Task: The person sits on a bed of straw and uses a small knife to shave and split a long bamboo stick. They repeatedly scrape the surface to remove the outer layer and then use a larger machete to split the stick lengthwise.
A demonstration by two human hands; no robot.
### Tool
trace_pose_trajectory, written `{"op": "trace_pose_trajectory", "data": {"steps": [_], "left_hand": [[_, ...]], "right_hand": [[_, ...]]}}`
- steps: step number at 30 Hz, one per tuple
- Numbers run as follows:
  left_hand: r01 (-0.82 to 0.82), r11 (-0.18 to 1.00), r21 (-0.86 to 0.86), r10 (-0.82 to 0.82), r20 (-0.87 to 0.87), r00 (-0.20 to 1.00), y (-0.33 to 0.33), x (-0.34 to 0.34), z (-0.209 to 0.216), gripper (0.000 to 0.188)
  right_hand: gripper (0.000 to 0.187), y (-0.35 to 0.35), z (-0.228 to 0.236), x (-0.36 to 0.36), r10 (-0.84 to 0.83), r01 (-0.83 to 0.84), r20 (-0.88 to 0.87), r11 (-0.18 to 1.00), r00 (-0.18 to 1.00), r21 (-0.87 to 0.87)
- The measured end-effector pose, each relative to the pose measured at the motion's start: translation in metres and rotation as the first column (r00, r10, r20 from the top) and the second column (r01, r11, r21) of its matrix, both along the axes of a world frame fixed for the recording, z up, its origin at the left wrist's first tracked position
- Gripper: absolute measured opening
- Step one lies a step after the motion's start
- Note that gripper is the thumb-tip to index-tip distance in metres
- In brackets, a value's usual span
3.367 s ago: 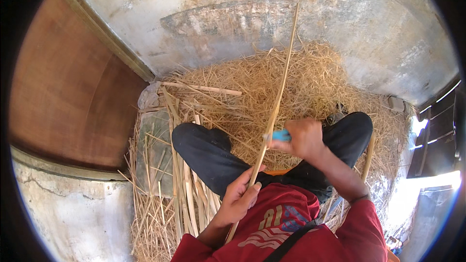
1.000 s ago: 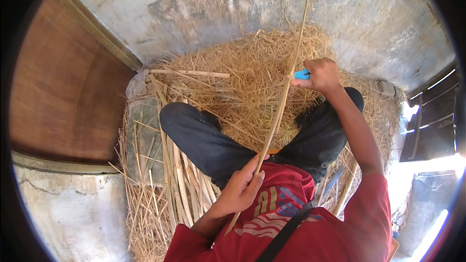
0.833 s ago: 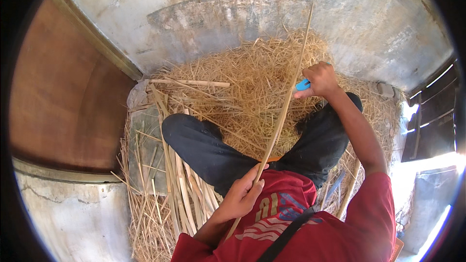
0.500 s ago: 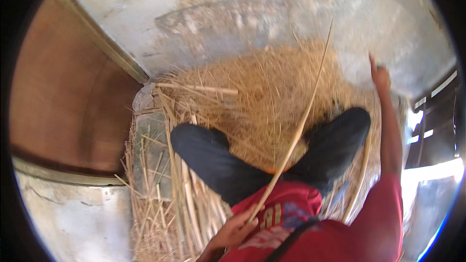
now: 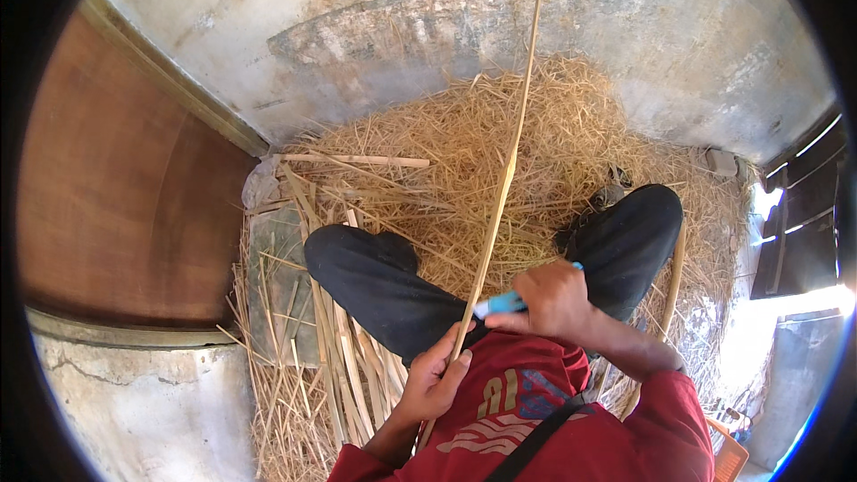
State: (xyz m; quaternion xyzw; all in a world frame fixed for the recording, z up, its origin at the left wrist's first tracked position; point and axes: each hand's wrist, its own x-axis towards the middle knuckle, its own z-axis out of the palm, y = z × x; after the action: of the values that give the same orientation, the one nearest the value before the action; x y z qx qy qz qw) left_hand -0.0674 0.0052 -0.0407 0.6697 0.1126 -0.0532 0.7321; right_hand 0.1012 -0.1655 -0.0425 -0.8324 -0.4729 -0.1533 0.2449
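A long, pale bamboo strip (image 5: 505, 180) slants up from my lap toward the wall, its far end thin. Low on the strip, my left hand (image 5: 436, 377) is closed around it, thumb along one side. My right hand (image 5: 552, 302) grips a knife with a light blue handle (image 5: 506, 303), most of which the fingers cover. The short blade end points left and lies against or very close to the strip, just above my left hand; whether it touches I cannot tell.
A heap of straw-like shavings (image 5: 464, 138) spreads before my crossed legs. More bamboo strips (image 5: 353, 366) lie beside my left leg. A brown door panel (image 5: 125, 187) is at left, a stained wall (image 5: 384, 36) ahead, and an orange plastic object (image 5: 728, 457) at lower right.
My right hand has come down from far out on the right to the strip, where the blue-handled knife now shows. The strip has swung left and stands more upright; my left hand still holds it.
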Motion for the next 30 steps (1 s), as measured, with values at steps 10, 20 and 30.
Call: {"op": "trace_pose_trajectory", "data": {"steps": [10,20,30], "left_hand": [[0.074,0.990,0.118,-0.074,0.001,0.997,-0.010,-0.009,-0.004,0.045],[0.078,0.971,0.228,-0.066,-0.061,0.996,-0.010,-0.015,-0.001,0.044],[-0.002,0.997,0.074,0.002,-0.006,1.000,-0.009,-0.017,-0.008,0.045]], "right_hand": [[0.066,-0.013,-0.020,0.124,-0.223,0.227,0.333,0.974,0.916,0.028],[0.065,-0.008,-0.034,0.118,-0.182,0.178,0.067,0.982,0.981,0.068],[0.044,-0.005,-0.035,0.050,0.255,0.204,-0.656,0.817,0.711,0.539]]}}
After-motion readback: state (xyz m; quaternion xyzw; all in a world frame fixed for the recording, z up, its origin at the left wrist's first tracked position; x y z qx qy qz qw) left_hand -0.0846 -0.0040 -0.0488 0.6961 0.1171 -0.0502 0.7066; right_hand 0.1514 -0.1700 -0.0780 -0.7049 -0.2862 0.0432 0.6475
